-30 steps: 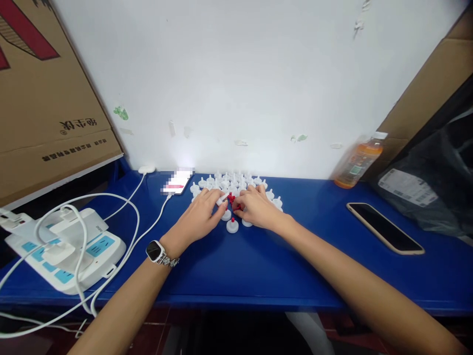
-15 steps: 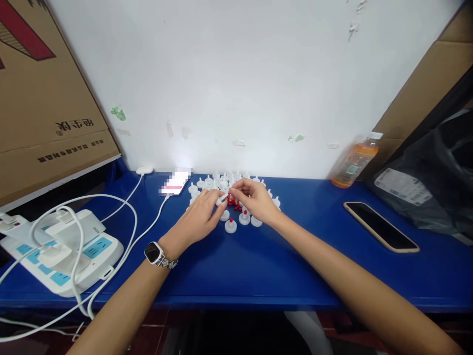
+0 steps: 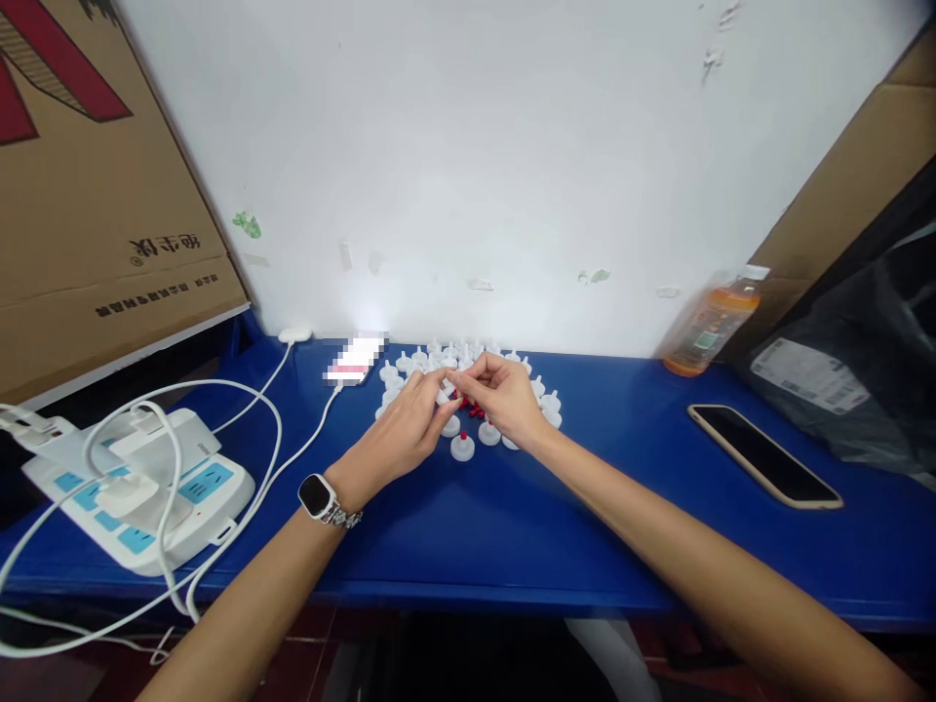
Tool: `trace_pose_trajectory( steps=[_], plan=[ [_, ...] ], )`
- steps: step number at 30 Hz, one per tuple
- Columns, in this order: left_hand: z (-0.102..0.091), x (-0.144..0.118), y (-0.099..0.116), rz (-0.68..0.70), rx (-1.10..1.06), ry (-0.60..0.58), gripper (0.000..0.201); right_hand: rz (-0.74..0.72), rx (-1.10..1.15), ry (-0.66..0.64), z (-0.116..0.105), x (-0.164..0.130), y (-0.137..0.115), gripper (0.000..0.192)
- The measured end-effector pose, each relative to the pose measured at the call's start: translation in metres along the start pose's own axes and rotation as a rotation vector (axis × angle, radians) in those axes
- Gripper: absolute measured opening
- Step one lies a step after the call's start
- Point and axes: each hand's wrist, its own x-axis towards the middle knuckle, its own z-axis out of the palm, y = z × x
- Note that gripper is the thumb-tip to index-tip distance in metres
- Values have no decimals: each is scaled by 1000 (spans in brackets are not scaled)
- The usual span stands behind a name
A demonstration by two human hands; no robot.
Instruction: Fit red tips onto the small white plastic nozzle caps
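My left hand [image 3: 404,427], with a watch [image 3: 317,496] on its wrist, is closed on a white nozzle cap [image 3: 444,392], partly covered by the fingers. My right hand [image 3: 506,398] meets it at the fingertips in a pinch; whatever lies between thumb and forefinger is too small to make out. Just below the hands sit white nozzle caps with red tips, one [image 3: 462,448] standing in front. Small red tips [image 3: 475,410] lie in a pile under the right fingers. Several plain white nozzle caps [image 3: 420,359] stand upright behind and around both hands.
At left lies a white power strip [image 3: 234,497] with plugs and looping cables. A lit phone [image 3: 356,359] rests near the wall. On the right are another phone [image 3: 764,455], an orange drink bottle [image 3: 713,327] and a dark plastic bag [image 3: 870,361]. The blue table [image 3: 497,546] meets a white wall.
My right fingertips have come closer to the nozzle cap in my left hand and now touch near it. The whole view has shifted slightly, so things appear a little further right.
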Motion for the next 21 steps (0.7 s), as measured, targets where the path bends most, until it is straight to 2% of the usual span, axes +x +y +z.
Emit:
trace_pose_trajectory(
  steps=[4, 7, 11, 16, 18, 21],
  plan=[
    [1, 1, -5, -13, 38, 21, 53, -41, -73, -56, -2, 6, -3, 38],
    [-6, 3, -13, -51, 102, 56, 60, -87, -275, -112, -10, 19, -3, 27],
    [-21, 3, -26, -130, 155, 157, 43, -131, -638, -243, -15, 39, 5, 15],
    [-25, 2, -32, -140, 180, 165, 33, -177, -883, -420, -7, 46, 13, 7],
    [-23, 3, -31, -131, 184, 164, 31, -168, -947, -415, -2, 48, 13, 8],
    [-20, 4, -30, -117, 189, 160, 29, -162, -1027, -337, 4, 55, 15, 16]
  ],
)
